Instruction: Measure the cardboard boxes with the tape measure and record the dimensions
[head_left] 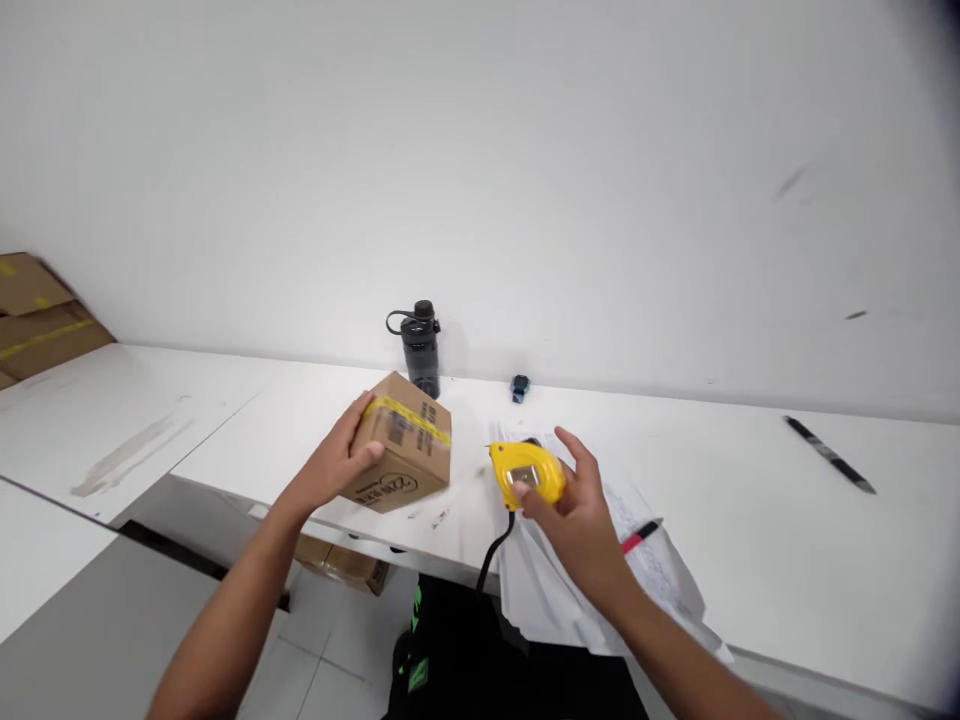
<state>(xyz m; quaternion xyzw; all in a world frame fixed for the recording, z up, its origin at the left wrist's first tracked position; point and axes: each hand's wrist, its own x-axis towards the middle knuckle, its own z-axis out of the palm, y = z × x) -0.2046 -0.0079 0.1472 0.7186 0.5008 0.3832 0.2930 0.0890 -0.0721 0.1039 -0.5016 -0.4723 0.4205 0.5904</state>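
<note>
My left hand grips the left side of a small cardboard box, thumb on its near face and fingers over the top edge. The box carries yellow tape and dark print and sits tilted at the table's front edge. In my right hand is a yellow tape measure, held between thumb and fingers, with the forefinger raised off it. A black wrist strap hangs from its case. Beneath the tape measure lie papers with handwriting, and a red and black pen rests on them.
A dark shaker bottle stands behind the box, near the wall. A small watch lies to its right. Far right is a black, knife-like strip. Larger cartons stand at far left; another box is under the table.
</note>
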